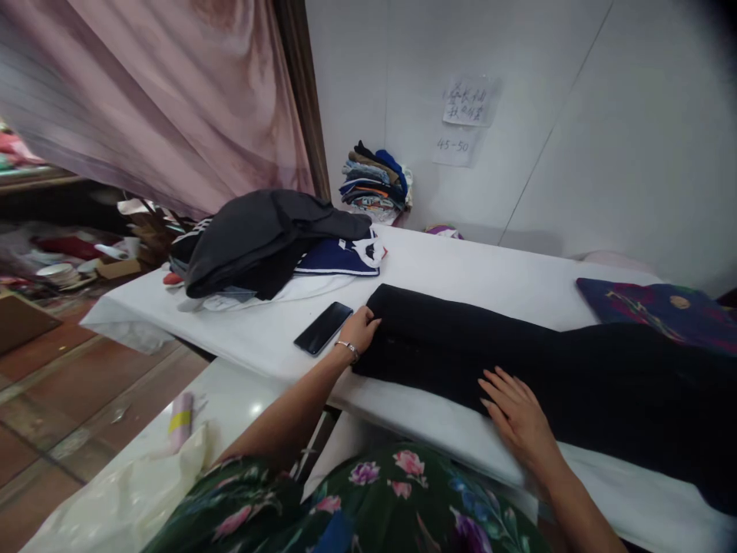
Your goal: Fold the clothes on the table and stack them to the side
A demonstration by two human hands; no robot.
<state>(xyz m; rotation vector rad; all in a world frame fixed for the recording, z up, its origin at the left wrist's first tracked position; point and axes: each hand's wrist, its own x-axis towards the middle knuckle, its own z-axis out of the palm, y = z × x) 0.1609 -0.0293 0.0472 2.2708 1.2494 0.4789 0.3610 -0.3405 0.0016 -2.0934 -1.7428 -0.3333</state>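
A pair of black trousers [454, 338] lies stretched sideways over the white-covered table [489, 273], leg end to the left and the wider part running off the right side. At the left hem, my left hand [358, 330] has its fingers closed on the edge of the cloth. My right hand [518, 411] rests flat with fingers stretched out on the near edge of the trousers. A dark-screened phone [323, 328] lies just left of my left hand.
A heap of dark clothes [259, 238] covers the table's far left. Folded clothes [375, 180] are stacked by the wall. A patterned dark blue cloth [650, 307] lies at the right, behind the trousers. Lower left are a pink roll [180, 421] and plastic sheeting [132, 491].
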